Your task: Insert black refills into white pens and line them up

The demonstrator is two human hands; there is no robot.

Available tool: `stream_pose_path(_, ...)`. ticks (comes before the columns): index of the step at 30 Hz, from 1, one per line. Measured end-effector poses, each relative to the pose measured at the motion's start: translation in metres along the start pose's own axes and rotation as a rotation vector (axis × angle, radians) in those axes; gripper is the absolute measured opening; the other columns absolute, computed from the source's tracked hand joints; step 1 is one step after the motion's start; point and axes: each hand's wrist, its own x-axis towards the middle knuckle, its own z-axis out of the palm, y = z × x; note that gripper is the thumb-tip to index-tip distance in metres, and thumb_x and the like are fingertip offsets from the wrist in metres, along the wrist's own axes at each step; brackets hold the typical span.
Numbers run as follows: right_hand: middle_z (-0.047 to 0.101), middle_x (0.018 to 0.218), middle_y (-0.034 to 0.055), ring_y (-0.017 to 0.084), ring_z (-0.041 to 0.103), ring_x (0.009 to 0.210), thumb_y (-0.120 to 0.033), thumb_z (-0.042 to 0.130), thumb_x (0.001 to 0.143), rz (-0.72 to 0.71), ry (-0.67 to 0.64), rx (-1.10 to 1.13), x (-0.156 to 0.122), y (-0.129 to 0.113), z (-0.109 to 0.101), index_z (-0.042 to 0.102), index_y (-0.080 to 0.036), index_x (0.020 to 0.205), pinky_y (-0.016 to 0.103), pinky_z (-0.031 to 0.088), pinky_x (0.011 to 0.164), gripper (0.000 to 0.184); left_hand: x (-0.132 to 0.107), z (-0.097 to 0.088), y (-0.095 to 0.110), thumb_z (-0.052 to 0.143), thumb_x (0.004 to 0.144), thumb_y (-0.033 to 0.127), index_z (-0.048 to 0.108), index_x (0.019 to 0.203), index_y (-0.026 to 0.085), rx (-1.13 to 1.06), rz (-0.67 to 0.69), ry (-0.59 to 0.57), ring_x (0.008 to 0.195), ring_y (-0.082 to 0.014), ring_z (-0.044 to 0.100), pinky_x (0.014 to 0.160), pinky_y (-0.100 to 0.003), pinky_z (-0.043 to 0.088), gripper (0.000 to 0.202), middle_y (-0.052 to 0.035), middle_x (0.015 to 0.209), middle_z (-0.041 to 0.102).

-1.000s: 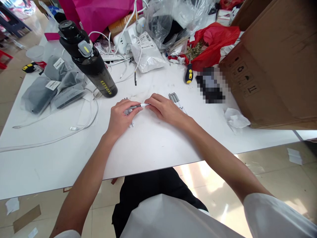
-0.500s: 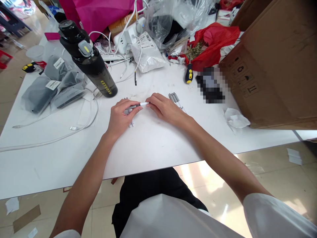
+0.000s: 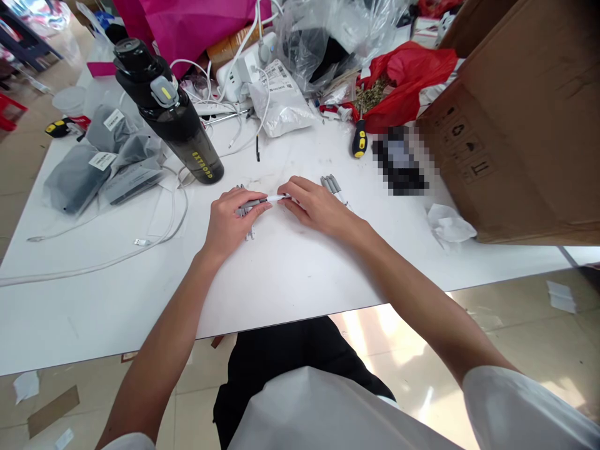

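Note:
Both my hands rest at the middle of the white table (image 3: pixel 281 275). My left hand (image 3: pixel 230 219) pinches the grey end of a slim grey and white pen (image 3: pixel 262 201). My right hand (image 3: pixel 315 206) pinches its white end, so the pen lies level between them just above the table. Under my left hand lie a few more grey pens (image 3: pixel 247 234), partly hidden. Another small bunch of grey pens (image 3: pixel 332 185) lies just behind my right hand.
A dark water bottle (image 3: pixel 174 119) stands at the back left beside grey plastic-wrapped packs (image 3: pixel 79 175) and white cables (image 3: pixel 154 234). A yellow and black screwdriver (image 3: pixel 359 139), a red bag (image 3: pixel 403 78) and a large cardboard box (image 3: pixel 520 125) lie at the right.
Hardly anything has changed; both hands keep hold of the pen in the same place, and the view has shifted very slightly.

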Motion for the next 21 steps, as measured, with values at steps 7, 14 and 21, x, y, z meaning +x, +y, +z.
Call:
stream_pose_path(7, 0.069, 0.105, 0.0079, 0.022, 0.059, 0.082, -0.041, 0.036, 0.123, -0.037, -0.038, -0.209, 0.0005, -0.0038, -0.0019, 0.071, -0.028, 0.141, 0.036, 0.037, 0.071, 0.041, -0.0009, -0.0001, -0.0016, 0.094, 0.091, 0.033, 0.087, 0.102, 0.029, -0.014, -0.059, 0.004, 0.091, -0.0235, 0.077, 0.094, -0.044, 0.061, 0.013, -0.0025, 0.1, 0.085)
stream_pose_path(14, 0.072, 0.116, 0.013, 0.027, 0.064, 0.094, -0.034, 0.034, 0.121, -0.017, -0.041, -0.204, 0.0019, -0.0041, -0.0041, 0.065, -0.024, 0.134, 0.041, 0.043, 0.084, 0.035, 0.0013, -0.0025, -0.0008, 0.093, 0.092, 0.034, 0.087, 0.101, 0.029, -0.032, -0.079, 0.005, 0.093, -0.023, 0.077, 0.095, -0.043, 0.063, 0.012, -0.0026, 0.1, 0.084)
stream_pose_path(21, 0.07, 0.098, 0.0061, 0.019, 0.049, 0.067, -0.037, 0.034, 0.122, 0.017, -0.092, -0.371, 0.0013, -0.0051, -0.0042, 0.071, -0.028, 0.129, 0.037, 0.027, 0.069, 0.039, 0.0012, -0.0033, -0.0024, 0.093, 0.092, 0.032, 0.087, 0.102, 0.029, -0.016, -0.047, -0.009, 0.093, -0.0231, 0.077, 0.096, -0.044, 0.063, 0.012, -0.0029, 0.1, 0.084)
